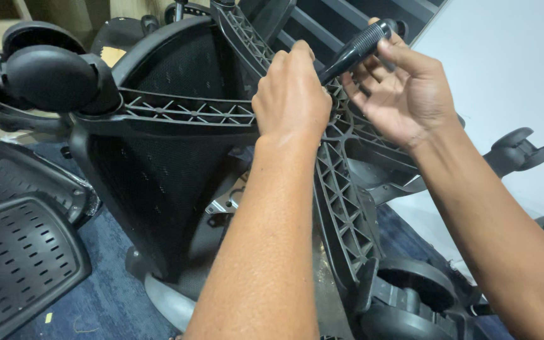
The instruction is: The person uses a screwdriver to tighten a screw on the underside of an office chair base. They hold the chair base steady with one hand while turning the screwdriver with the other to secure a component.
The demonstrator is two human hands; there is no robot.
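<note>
Far left, perforated panel [23, 252]: a black slotted plastic part lies flat on the blue carpet [105, 296], well apart from your hands.
Upper left, caster [48, 75]: one black wheel caps the end of a ribbed arm and points up, so you are working on the underside.
Centre, chair base [184, 113]: the black star-shaped base lies over the mesh seat, its webbed arms meeting at the hub under your hands.
Left hand [292, 94]: your fingers curl shut over the hub, knuckles up; what they pinch beneath is hidden. Keep this hand pressing so the base cannot twist.
Handle [357, 47]: a black ribbed grip slants up and to the right from the hub, between your two hands.
Right hand [404, 88]: thumb and fingertips close loosely round the handle's upper end, palm open toward you. Grip lower and firmer, and keep the handle in line with the hub.
Far right, second caster [521, 148]: it stands clear by the white wall [511, 63].
</note>
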